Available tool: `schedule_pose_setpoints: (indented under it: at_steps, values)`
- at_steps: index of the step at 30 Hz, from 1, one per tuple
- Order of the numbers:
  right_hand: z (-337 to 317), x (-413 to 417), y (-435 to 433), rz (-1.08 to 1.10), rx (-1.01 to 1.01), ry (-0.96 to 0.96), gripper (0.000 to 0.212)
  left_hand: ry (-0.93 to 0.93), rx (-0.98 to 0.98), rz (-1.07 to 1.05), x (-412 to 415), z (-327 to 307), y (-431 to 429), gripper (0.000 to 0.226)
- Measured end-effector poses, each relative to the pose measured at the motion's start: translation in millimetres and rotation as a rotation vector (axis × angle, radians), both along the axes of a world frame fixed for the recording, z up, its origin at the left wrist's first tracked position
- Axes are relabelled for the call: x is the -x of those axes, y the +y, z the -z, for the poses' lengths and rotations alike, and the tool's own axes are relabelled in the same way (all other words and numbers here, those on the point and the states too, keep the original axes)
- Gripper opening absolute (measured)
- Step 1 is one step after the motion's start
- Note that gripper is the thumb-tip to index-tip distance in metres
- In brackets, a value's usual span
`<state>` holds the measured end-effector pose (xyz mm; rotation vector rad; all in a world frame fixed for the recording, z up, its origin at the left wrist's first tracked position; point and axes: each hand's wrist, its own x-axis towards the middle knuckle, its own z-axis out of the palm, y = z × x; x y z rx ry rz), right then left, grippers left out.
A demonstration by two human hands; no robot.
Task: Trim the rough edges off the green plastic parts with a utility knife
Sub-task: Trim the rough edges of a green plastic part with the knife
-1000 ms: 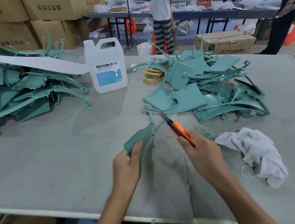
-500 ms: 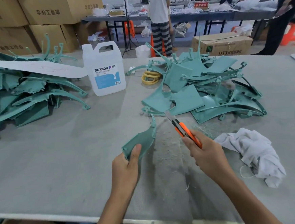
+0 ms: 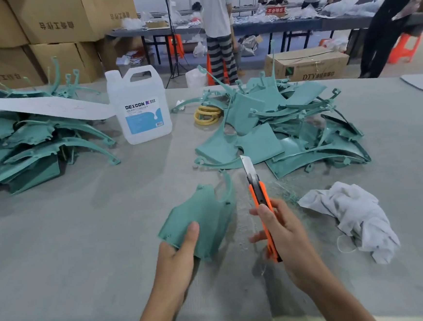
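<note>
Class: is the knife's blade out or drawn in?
Out: a silver blade sticks past the orange body of the knife in the right hand.

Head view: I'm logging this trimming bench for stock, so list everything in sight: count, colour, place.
held part: one, teal green, front centre
utility knife: one, orange and black, blade out, right of the held part
right pile: many parts, teal green, behind the knife
left pile: many parts, teal green, far left
white strip: one, white, lying across the left pile
jug: one, white with blue label, between the piles
rings: several, yellow, beside the right pile
cloth: one, white, right of the knife
shavings: many, green, between knife and cloth
boxes: several, brown, back left
table: one, grey
left hand: grips the held part
right hand: holds the utility knife
</note>
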<state>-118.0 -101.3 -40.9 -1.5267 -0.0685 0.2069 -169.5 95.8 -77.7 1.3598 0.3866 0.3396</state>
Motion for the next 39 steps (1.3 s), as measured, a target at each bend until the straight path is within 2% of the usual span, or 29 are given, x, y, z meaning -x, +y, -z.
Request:
schedule_pose_setpoints:
  at_steps: [3,6,10,12,14,15,18,20,22,26,29,34,39]
  values:
    - [-11.6,0.7,11.7,-0.049,-0.078,0.019,0.022,-0.130,-0.059,0.037,4.0,-14.4,4.5,0.036]
    - [-19.1,2.1,16.2,-0.115,-0.101,0.006,0.024,-0.175,-0.226,0.047,10.2,-33.1,17.1,0.032]
    - [-9.7,5.6,5.5,-0.127,0.073,-0.085,0.011,-0.148,-0.645,0.050,21.8,-38.9,29.8,0.018]
    - [-2.8,7.4,-7.7,-0.140,0.198,-0.124,0.010,-0.142,-0.674,0.077,28.9,-33.7,30.5,0.014]
    - [-2.4,9.0,-25.2,-0.192,0.430,-0.202,0.007,-0.129,-0.662,0.120,36.3,-24.5,30.3,0.024]
    - [-3.5,8.8,-34.7,-0.227,0.589,-0.256,0.013,-0.115,-0.701,0.144,40.4,-20.2,29.1,0.032]
    - [-9.7,7.2,-59.8,-0.273,0.949,-0.390,0.047,-0.076,-1.074,0.301,52.5,-5.5,21.5,0.070]
    - [-12.6,4.2,-72.2,-0.275,1.051,-0.448,0.053,0.008,-1.268,0.456,58.4,3.4,19.9,0.096]
    - [-14.4,1.4,-80.8,-0.303,1.123,-0.493,0.049,0.086,-1.252,0.491,57.5,3.7,21.5,0.095]
    - [-11.0,-4.5,-89.4,-0.334,1.196,-0.538,0.051,0.208,-1.260,0.331,43.1,1.3,11.8,0.076]
    - [-7.6,-6.4,-89.2,-0.346,1.190,-0.585,0.052,0.290,-1.235,0.371,27.8,4.4,15.9,0.069]
    - [-7.6,-13.8,-80.4,-0.406,1.219,-0.648,0.047,0.283,-1.295,0.409,-10.8,1.7,38.5,0.082]
    - [-6.2,-25.1,-63.8,-0.471,1.300,-0.684,0.056,0.282,-1.347,0.375,-48.4,1.5,46.2,0.097]
